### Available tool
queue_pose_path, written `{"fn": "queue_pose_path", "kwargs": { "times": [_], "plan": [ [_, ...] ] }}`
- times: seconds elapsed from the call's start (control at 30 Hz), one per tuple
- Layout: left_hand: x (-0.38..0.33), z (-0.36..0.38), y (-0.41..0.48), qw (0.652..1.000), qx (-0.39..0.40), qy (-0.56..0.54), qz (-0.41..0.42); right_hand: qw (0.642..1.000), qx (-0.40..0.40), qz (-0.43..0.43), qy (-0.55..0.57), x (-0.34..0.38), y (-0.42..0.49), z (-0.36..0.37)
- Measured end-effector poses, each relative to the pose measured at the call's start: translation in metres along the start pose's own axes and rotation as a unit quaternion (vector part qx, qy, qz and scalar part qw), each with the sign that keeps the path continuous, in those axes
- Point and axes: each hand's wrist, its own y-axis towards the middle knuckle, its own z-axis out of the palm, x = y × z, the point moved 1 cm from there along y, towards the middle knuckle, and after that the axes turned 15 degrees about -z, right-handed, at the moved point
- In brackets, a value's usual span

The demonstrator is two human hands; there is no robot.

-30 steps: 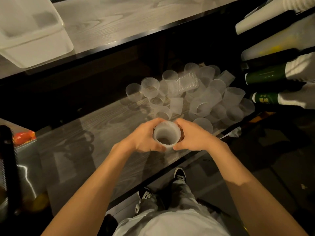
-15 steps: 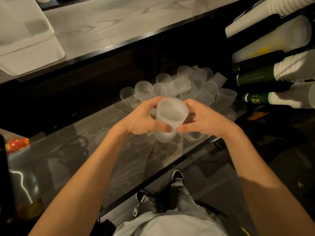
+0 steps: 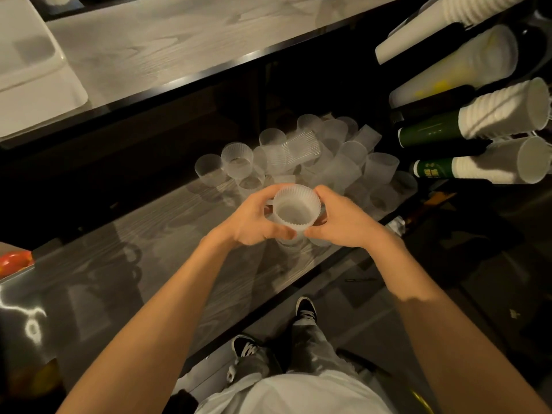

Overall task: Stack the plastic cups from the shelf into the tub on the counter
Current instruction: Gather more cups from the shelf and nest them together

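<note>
Head view, steeply down onto shelf

From the held cup, the shelf lies bare toward eight and nine o'clock, with room to pass. A heap of loose cups crowds twelve through two. The counter edge overhangs at twelve, the tub sits on it at ten, and paper cup stacks jut in at two.
</note>
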Motion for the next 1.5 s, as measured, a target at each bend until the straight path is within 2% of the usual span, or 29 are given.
{"fn": "queue_pose_path", "kwargs": {
  "times": [0.17,0.57,0.77,0.97,1.1,1.23,1.37,1.5],
  "plan": [
    [0.005,0.001,0.001,1.0,-0.02,-0.004,-0.007,1.0,-0.011,-0.01,-0.017,-0.003,0.007,0.009],
    [0.012,0.009,0.0,0.999,-0.017,-0.008,-0.028,1.0,0.023,-0.003,-0.021,-0.014,0.003,0.006],
    [0.03,0.017,0.001,0.998,-0.017,-0.014,-0.064,0.997,0.021,-0.011,-0.077,-0.023,0.007,0.029],
    [0.032,0.02,-0.003,0.997,-0.02,-0.035,-0.066,1.0,0.016,0.006,-0.005,-0.03,0.006,0.039],
    [0.013,0.002,-0.005,0.999,-0.026,-0.031,-0.015,0.995,-0.026,0.001,0.093,-0.017,0.006,0.017],
    [-0.026,-0.02,-0.008,0.998,-0.055,-0.024,0.016,0.978,-0.102,-0.045,0.175,0.002,0.007,-0.016],
    [-0.065,-0.024,-0.008,0.995,-0.078,-0.008,0.059,0.974,-0.129,-0.066,0.172,0.011,-0.001,-0.049],
    [-0.094,-0.008,-0.001,0.995,-0.057,-0.007,0.086,0.981,-0.127,-0.06,0.134,0.005,-0.015,-0.069]
  ]
}}
